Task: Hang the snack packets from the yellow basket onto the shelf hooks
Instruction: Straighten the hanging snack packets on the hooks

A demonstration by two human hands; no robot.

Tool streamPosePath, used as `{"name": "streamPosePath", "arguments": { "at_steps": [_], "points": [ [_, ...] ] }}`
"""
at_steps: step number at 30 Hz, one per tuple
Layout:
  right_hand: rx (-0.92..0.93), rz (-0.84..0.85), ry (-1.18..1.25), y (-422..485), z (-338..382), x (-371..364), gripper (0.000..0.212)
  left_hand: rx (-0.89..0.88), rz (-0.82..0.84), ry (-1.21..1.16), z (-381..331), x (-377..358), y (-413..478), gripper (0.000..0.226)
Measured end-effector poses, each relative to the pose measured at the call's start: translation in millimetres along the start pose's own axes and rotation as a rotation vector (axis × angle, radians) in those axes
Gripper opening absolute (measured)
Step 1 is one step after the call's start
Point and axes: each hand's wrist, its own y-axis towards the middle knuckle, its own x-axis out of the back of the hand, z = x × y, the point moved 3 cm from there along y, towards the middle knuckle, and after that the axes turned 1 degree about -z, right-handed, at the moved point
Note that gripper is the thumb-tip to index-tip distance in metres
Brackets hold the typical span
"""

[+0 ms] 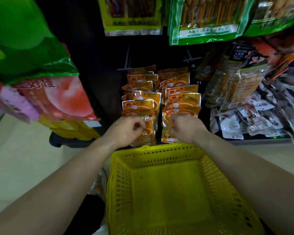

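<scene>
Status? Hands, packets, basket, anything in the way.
Left hand pinches left-row front packet. Right hand grips right-row front packet. Yellow basket shows no packets inside. No obstruction seen.

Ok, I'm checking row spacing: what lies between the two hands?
Head view: between left hand and right hand lie the left front packet, the right front packet, and a dark gap separating them.

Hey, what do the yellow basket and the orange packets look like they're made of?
Basket: likely moulded plastic, matte, judging by its uniform yellow and perforated walls. Orange packets: probably glossy plastic-foil film; silvery sealed edges catch the light.
</scene>
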Motion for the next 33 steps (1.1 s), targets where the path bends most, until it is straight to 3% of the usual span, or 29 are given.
{"name": "streamPosePath", "arguments": {
  "at_steps": [3,7,11,16,22,29,33],
  "points": [
    [0.062,0.134,0.023,0,21,-33,0.031,0.062,0.048,0.026,21,-20,-13,0.013],
    [0.135,0.205,0.018,14,42,-71,0.051,0.157,0.123,0.052,44,-45,-5,0.047],
    [0.128,0.255,0.043,40,47,-92,0.067,0.198,0.094,0.043,61,-57,22,0.061],
    [0.141,0.242,0.097,61,41,-105,0.076,0.240,0.094,0.020,75,-67,51,0.060],
    [0.139,0.240,0.135,64,38,-109,0.068,0.257,0.102,0.004,80,-75,54,0.058],
    [0.095,0.201,0.126,42,32,-83,0.068,0.244,0.111,-0.028,62,-61,30,0.055],
    [0.073,0.126,0.143,37,36,-60,0.070,0.214,0.030,-0.085,51,-39,17,0.052]
  ]
}}
